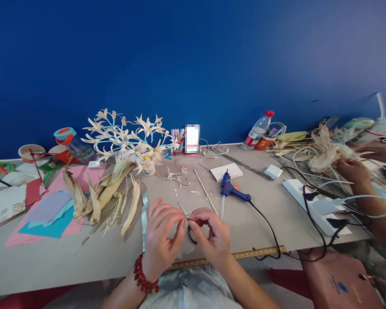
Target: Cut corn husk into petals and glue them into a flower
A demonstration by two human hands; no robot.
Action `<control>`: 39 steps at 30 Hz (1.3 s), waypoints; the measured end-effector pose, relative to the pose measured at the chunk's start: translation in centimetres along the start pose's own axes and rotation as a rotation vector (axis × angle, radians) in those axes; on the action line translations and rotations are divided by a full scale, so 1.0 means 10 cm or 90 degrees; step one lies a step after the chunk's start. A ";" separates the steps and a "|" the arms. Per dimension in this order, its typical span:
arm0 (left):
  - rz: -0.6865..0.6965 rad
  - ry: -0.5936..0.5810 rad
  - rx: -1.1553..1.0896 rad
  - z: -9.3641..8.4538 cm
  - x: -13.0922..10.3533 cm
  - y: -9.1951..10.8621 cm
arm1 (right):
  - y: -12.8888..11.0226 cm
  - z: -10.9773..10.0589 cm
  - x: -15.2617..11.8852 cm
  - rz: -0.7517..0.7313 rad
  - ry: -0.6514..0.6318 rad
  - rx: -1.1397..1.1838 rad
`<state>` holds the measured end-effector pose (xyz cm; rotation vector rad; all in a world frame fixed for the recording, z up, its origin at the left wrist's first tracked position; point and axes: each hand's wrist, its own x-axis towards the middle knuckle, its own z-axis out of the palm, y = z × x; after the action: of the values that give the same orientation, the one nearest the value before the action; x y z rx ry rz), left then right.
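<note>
Near the table's front edge, my left hand [166, 229] and my right hand [211, 231] meet fingertip to fingertip. Both are closed in a pinch around something thin and pale, too small to name. A black curved loop [191, 235], perhaps a scissor handle, shows partly between them, mostly hidden by my right hand. Just beyond lie a thin wooden stick [206, 192] and pale scraps [176, 178]. A light blue ribbon [144, 219] runs beside my left hand. Further right rests a blue glue gun [229, 187] with a clear glue stick in it.
Dried corn husks [103, 193] and coloured paper [48, 214] lie left, behind them a bunch of husk flowers [131, 137]. A phone [192, 139] stands at the wall. Right are a bottle [259, 128], a power strip [312, 206] with cables, and another person's hands [354, 171] holding husks.
</note>
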<state>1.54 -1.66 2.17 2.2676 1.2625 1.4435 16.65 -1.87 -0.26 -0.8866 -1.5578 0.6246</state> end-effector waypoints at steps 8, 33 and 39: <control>0.013 -0.047 0.036 -0.07 -0.01 -0.01 | -0.05 -0.06 0.11 -0.021 -0.085 -0.093; -0.027 -0.015 0.032 -0.14 -0.07 -0.04 | 0.01 -0.27 0.20 0.010 -0.046 -0.186; -0.021 -0.017 0.020 -0.11 -0.04 -0.01 | -0.11 -0.12 0.18 0.037 -0.149 -0.120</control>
<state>0.50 -2.22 2.38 2.2673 1.3181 1.3871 17.56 -1.15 1.90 -1.0318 -1.8296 0.6495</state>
